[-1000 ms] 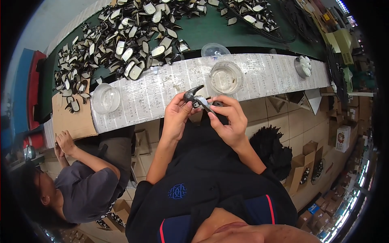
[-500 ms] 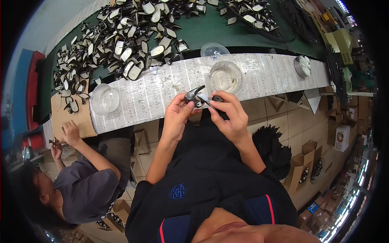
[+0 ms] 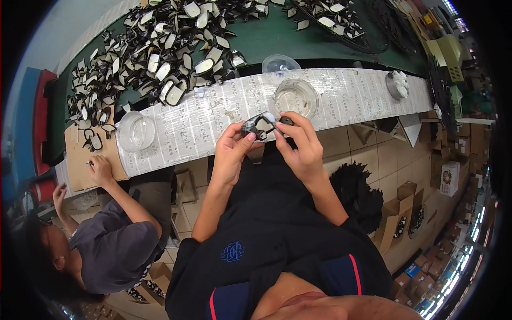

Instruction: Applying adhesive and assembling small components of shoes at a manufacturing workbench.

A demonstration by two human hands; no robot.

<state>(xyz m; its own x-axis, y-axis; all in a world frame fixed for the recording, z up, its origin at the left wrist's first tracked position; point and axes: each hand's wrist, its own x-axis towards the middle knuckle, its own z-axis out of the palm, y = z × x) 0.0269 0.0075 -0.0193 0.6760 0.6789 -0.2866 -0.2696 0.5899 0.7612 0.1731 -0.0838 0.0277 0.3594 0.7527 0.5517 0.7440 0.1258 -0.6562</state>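
My left hand (image 3: 233,152) is closed on the near left end of a glossy black shoe piece (image 3: 257,124) with a pale inner face, held just off the bench's near edge. The fingers of my right hand (image 3: 301,146) are pinched at the piece's right end. Between them is a dark, round-ended object (image 3: 286,121), its kind unclear and partly covered by the fingers. A small white tip (image 3: 270,118) lies against the piece's upper right rim. Just beyond my hands stands a clear round plastic tub (image 3: 296,100) with a little in the bottom.
Similar pieces are heaped (image 3: 170,58) on the green table (image 3: 261,40). A clear lid (image 3: 280,63) and a second tub (image 3: 137,132) lie along the paper-covered bench (image 3: 184,133); a metal cup (image 3: 397,85) with white contents stands right. A co-worker's hand (image 3: 100,172) rests over cardboard at left.
The shoe piece has turned so its pale inner face shows more, and the white tip has shifted to its upper right rim. The co-worker's hands have moved apart.
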